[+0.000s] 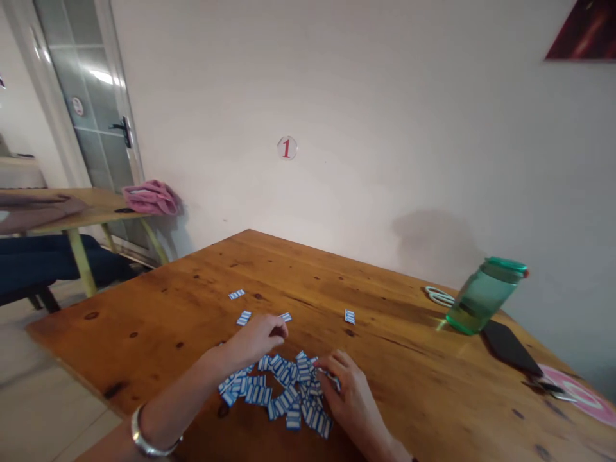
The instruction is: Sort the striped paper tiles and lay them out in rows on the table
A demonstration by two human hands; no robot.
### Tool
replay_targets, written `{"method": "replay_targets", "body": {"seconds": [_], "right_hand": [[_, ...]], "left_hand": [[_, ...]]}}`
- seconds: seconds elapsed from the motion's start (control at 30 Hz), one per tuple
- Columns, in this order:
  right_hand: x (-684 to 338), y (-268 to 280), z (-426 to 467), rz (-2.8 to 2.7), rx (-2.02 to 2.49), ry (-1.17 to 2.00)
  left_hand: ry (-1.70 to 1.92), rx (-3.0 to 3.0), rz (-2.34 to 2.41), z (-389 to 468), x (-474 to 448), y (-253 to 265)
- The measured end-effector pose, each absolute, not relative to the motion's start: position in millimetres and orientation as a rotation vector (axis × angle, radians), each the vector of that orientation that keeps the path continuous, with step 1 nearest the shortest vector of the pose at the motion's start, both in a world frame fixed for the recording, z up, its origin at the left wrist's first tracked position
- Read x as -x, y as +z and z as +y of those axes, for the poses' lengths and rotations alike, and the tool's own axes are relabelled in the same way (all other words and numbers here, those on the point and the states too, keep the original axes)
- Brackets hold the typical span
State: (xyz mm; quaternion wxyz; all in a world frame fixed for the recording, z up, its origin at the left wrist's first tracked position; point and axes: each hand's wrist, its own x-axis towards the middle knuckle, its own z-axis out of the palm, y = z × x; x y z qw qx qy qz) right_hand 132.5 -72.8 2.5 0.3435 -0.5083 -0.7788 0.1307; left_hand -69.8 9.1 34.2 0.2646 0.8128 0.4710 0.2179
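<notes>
A loose pile of small blue-and-white striped cards [258, 394] lies near me on the wooden table [385, 378]. My left hand [260, 335] is above the far side of the pile, its fingers curled and their tips mostly hidden. Just beyond its knuckles is a single card [285, 317]. My right hand [350, 393] rests at the right edge of the pile, thumb and fingers bent around a striped card [333, 380] that is partly covered. Apart from the pile lie separate cards, one at the back left [237, 294], another nearer [244, 318] and one to the right [350, 316].
On the right stand a green bottle [488, 295], a white cable [439, 296], a dark phone-like slab [511, 347], and a pink round mat [584, 394] with keys-like metal pieces. A second table [103, 200] holds pink cloth [151, 197]. A wall runs behind.
</notes>
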Motion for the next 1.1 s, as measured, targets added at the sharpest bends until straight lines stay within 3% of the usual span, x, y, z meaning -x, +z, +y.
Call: {"method": "replay_targets", "body": {"seconds": [0.27,0.43,0.9,1.1], "right_hand": [[-127,-1,-77,-2.195,1.444,0.349],[-133,-4,-76,-2.138,1.502,0.305],[-134,-7,-75,-2.100,1.553,0.292],[-133,-7,-66,-1.749,1.458,0.436]], "left_hand": [[0.320,-2.473,1.273,-21,60,22],[0.344,-2.346,1.004,-10,36,18],[0.524,-2.215,1.147,17,49,21],[0.576,-2.175,1.087,6,36,24]]}}
